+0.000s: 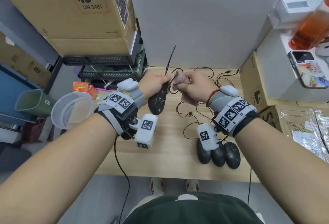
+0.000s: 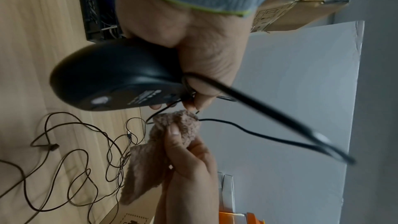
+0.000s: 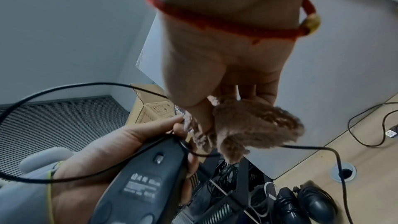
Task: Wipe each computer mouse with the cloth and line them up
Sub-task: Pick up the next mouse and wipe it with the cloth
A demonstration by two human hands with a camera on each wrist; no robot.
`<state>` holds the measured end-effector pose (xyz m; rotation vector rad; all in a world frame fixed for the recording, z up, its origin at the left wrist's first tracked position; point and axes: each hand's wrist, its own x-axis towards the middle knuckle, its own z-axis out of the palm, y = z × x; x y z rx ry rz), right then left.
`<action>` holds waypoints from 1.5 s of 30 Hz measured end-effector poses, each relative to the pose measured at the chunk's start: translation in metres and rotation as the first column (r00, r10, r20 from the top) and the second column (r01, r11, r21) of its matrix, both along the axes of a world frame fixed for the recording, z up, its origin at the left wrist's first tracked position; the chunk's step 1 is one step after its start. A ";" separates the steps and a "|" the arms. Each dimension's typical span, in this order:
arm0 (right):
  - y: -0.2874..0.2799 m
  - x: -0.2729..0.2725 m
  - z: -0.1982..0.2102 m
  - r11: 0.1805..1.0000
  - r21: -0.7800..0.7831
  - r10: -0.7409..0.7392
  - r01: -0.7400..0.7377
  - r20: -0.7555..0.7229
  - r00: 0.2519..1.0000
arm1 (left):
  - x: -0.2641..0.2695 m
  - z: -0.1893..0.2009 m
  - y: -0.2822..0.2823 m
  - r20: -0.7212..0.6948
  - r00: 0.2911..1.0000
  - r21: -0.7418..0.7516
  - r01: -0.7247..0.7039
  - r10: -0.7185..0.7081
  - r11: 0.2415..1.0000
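Note:
My left hand (image 1: pixel 156 83) grips a black wired mouse (image 1: pixel 157 101) above the wooden table (image 1: pixel 160 156), its underside turned up (image 3: pixel 148 181). The mouse's cable (image 2: pixel 258 106) loops up past the fingers. My right hand (image 1: pixel 194 85) pinches a pinkish-brown fluffy cloth (image 1: pixel 180 81) right at the front end of the mouse, where the cable comes out (image 2: pixel 181 123). Three more black mice (image 1: pixel 218 154) lie side by side near the table's front right, partly hidden by my right wrist unit. Two of them show in the right wrist view (image 3: pixel 305 205).
Tangled thin cables (image 1: pixel 199 104) with USB plugs (image 3: pixel 390 133) spread over the table's middle and back. Cardboard boxes (image 1: pixel 71 6) and black trays (image 1: pixel 99 60) stand left. A clear measuring jug (image 1: pixel 71 109) sits at the left edge. White boxes, a phone (image 1: pixel 309 70) and an orange bottle (image 1: pixel 309 26) sit right.

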<state>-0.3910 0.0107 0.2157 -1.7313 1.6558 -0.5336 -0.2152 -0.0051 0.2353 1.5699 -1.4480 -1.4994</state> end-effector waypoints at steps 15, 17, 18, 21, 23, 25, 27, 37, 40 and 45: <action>0.004 0.008 -0.009 0.986 0.136 0.076 -0.098 0.156 0.985 | 0.004 -0.005 0.006 -0.008 0.999 -0.236 0.037 -0.040 0.971; 0.003 0.008 -0.011 0.987 0.118 0.087 -0.106 0.156 0.984 | 0.004 -0.007 0.004 0.056 0.998 -0.276 0.039 -0.024 0.960; 0.004 0.008 -0.011 0.989 0.101 0.093 -0.109 0.146 0.985 | 0.004 -0.007 0.002 0.096 0.995 -0.300 0.044 -0.016 0.953; 0.005 0.002 -0.018 0.990 0.098 0.088 -0.100 0.116 0.989 | 0.009 -0.007 -0.004 0.082 0.994 -0.272 -0.047 0.072 0.961; 0.009 -0.005 -0.025 0.990 0.120 0.064 -0.076 0.098 0.993 | 0.015 -0.005 -0.009 0.047 0.988 -0.239 -0.133 0.148 0.962; 0.012 -0.014 -0.035 0.987 0.156 0.012 -0.024 0.076 0.997 | 0.021 0.000 -0.014 0.014 0.977 -0.229 -0.205 0.214 0.952; 0.016 -0.029 -0.047 0.979 0.198 -0.037 0.037 -0.006 0.999 | 0.028 0.005 -0.019 -0.043 0.962 -0.225 -0.271 0.268 0.936; 0.023 -0.076 -0.067 0.889 0.212 -0.393 0.406 -0.103 0.914 | 0.068 0.013 -0.038 -0.160 0.854 -0.138 -0.516 0.495 0.846; 0.015 -0.066 -0.051 0.897 0.194 -0.406 0.396 0.010 0.914 | 0.066 0.006 -0.035 0.016 0.903 -0.295 -0.406 0.429 0.865; 0.009 -0.021 -0.009 0.976 0.076 -0.216 0.203 0.279 0.936 | 0.033 -0.010 -0.015 0.275 0.947 -0.318 -0.070 0.163 0.945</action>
